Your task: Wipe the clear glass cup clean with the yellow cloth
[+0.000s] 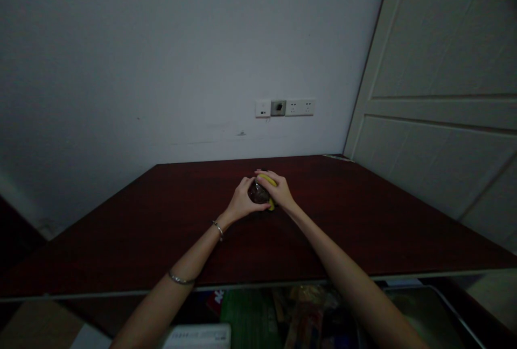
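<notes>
Both hands meet over the middle of the dark red tabletop (194, 203). Between them is a small, clear, rounded container (258, 193), tilted on its side, that looks like a jar. My left hand (241, 201) is wrapped round its clear body, thumb toward me. My right hand (279, 190) grips a yellow part (267, 179) at the container's right end. This yellow part shows above and below the right hand and looks like a lid; its middle is hidden by the fingers. Whether the two parts are joined I cannot tell.
Below the table's front edge is an open space with a green flat item (248, 316), a white box (197, 336) and several packets. Sockets (299, 107) are on the wall behind. A pale panelled door (436, 101) stands at the right.
</notes>
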The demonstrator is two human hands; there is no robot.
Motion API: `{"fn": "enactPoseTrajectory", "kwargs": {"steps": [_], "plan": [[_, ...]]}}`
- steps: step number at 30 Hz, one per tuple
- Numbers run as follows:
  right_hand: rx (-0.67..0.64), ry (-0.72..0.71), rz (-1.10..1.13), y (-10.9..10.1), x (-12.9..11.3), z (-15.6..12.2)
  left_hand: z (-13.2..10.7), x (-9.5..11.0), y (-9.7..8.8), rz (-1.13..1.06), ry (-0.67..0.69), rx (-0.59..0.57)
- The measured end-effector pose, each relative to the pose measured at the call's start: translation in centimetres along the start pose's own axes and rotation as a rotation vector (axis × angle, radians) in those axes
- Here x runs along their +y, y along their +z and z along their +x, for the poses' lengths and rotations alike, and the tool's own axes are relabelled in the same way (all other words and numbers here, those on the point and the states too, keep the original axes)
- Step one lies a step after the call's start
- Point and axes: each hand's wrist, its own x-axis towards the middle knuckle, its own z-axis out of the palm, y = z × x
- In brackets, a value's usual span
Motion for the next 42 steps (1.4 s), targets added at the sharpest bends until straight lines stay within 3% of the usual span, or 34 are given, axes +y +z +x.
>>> {"fn": "enactPoseTrajectory", "kwargs": {"steps": [3, 5, 12, 17, 20, 28, 31, 34, 37, 42], "plan": [[-0.083, -0.183, -0.114, -0.1, -0.9, -0.6, 0.0, -0.7, 0.3, -0.012, -0.052, 0.027], [-0.121, -0.223, -0.141, 0.0, -1.1, -0.7, 0.0, -0.9, 0.4, -0.023, -0.076, 0.040], [-0.025, 0.059, 0.015, 0.0, 0.3, 0.3, 0.2, -0.1, 0.1, 0.033, -0.070, 0.016], [-0.154, -0.193, -0.136, -0.2, -0.3, -0.4, 0.0, -1.0, 0.6, -0.015, -0.132, 0.041], [-0.234, -0.267, -0.208, -0.1, -0.7, -0.8, 0.0, -1.6, 0.8, -0.031, -0.169, 0.057], [-0.061, 0.037, -0.061, 0.4, 0.2, 0.1, 0.1, -0.8, 0.2, 0.032, -0.123, 0.039], [-0.053, -0.014, -0.087, 0.3, 0.2, -0.1, 0.1, -0.9, 0.3, 0.018, -0.138, 0.030], [-0.145, -0.159, -0.192, 0.2, -0.4, -0.7, 0.0, -1.4, 0.6, -0.034, -0.189, 0.042], [-0.192, -0.204, -0.265, 0.3, -0.8, -1.0, 0.0, -1.8, 0.8, -0.060, -0.206, 0.045], [-0.003, -0.064, -0.115, 0.6, -0.5, -0.5, 0.1, -1.2, 0.6, -0.060, -0.170, 0.057]]}}
